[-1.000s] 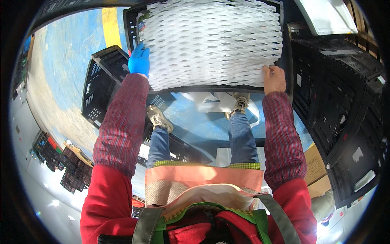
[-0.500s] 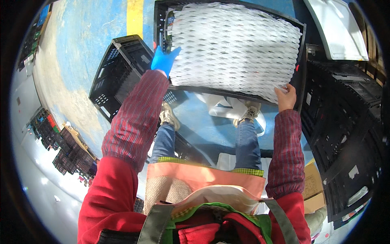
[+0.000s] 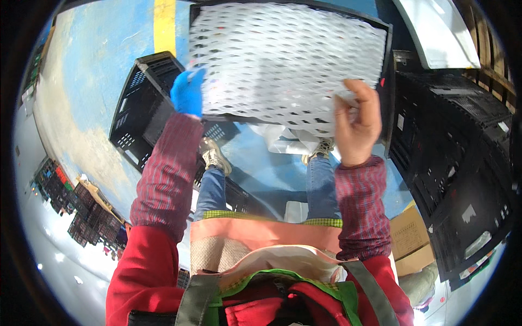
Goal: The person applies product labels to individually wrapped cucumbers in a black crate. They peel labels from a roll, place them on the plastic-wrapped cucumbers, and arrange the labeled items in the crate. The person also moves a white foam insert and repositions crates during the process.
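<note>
A white slit-mesh packing sheet (image 3: 272,65) is spread over a large black plastic crate (image 3: 387,76) and hides what lies under most of it. My left hand (image 3: 186,95), in a blue glove, is closed on the sheet's left edge at the crate's near left corner. My bare right hand (image 3: 360,122) is raised above the near right part of the sheet, slightly blurred. Its thumb and forefinger are curved and apart, with nothing visible between them.
An open black crate (image 3: 147,103) stands tilted at the left. Black crates (image 3: 446,146) are stacked at the right, below a white lid-like panel (image 3: 437,35). A cardboard box (image 3: 410,233) sits at the lower right. A white plastic bag (image 3: 283,140) lies by my feet.
The sheet's left edge has shifted left over the crate's rim with my left hand. My right hand has left the near right corner and moved up and inward. The view has shifted slightly.
</note>
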`<state>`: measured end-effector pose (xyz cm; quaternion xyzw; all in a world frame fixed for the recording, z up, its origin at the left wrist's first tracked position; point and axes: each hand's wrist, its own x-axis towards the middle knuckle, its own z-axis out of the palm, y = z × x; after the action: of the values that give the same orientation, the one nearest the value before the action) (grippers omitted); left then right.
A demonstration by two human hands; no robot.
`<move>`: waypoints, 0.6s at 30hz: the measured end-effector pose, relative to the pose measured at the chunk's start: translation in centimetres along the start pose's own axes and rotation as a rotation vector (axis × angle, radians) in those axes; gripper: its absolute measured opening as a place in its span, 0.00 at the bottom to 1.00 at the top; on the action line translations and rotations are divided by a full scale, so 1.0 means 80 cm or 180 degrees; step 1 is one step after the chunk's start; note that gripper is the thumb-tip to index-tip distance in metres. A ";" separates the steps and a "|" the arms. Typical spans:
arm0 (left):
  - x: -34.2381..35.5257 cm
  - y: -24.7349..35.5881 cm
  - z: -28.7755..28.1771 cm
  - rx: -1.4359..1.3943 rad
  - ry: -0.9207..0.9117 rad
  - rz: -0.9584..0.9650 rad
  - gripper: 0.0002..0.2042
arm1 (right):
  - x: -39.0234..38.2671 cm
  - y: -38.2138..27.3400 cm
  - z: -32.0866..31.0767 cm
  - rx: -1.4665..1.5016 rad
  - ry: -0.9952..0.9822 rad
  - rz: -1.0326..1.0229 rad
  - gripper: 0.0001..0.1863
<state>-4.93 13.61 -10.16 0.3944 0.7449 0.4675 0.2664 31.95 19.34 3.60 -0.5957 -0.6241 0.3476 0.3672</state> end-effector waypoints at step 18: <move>0.061 -0.039 0.002 0.3415 -0.1058 -0.0558 0.22 | -0.023 0.234 -0.010 -0.2465 -0.0375 0.2183 0.28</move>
<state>-8.55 16.96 -13.22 0.4795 0.8561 -0.0686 0.1802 41.82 18.42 -12.41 -0.8376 -0.4955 0.2244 -0.0508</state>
